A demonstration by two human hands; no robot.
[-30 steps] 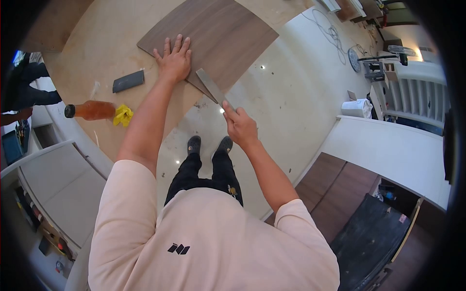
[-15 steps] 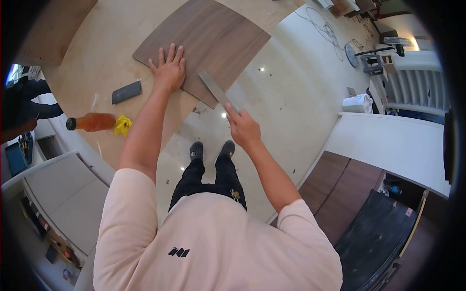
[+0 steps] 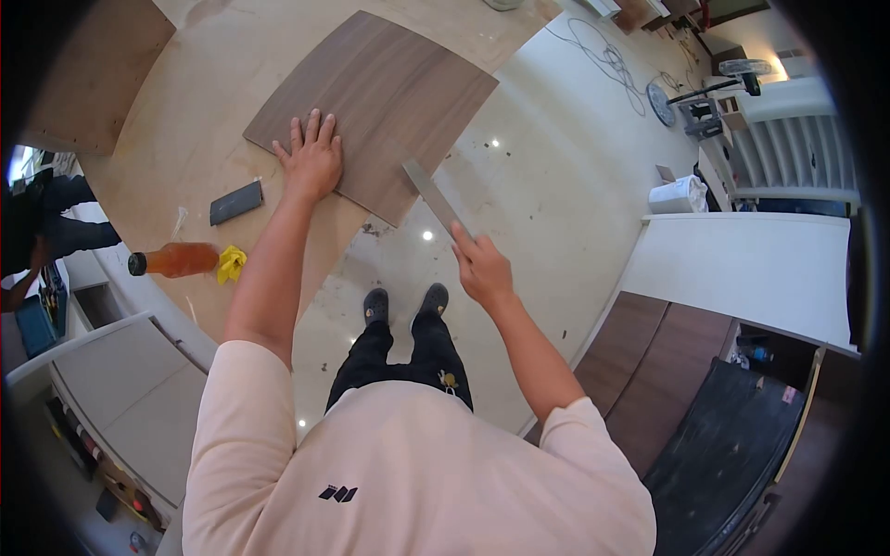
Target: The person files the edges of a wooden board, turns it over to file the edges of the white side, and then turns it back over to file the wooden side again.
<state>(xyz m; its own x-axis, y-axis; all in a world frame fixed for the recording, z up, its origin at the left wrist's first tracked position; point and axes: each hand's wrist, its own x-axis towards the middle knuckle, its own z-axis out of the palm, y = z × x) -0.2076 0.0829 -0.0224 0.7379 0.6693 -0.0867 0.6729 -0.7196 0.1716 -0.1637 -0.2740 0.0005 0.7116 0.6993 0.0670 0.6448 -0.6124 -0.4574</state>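
The left hand is open and flat, with its fingers spread a little. It holds nothing. The palm presses down on a dark brown wood sheet. The hand rests by the sheet's near left edge.

The wood sheet lies on a big light table, close to the table's near right edge. One corner of the sheet points at the person and reaches that edge.

The right hand is closed around the end of a flat metal tool. The first finger lies straight along the top of it. The tool is long and thin. It slants up and to the left from the hand, and its far end crosses the sheet's right edge, close to the near corner. I cannot tell if it touches the sheet.

A small dark block lies on the table, just left of the left arm. Nearer the table's left edge an orange bottle lies on its side, touching a yellow cloth.

Below the hands are the person's black shoes on a shiny pale floor. Another person is at the far left.
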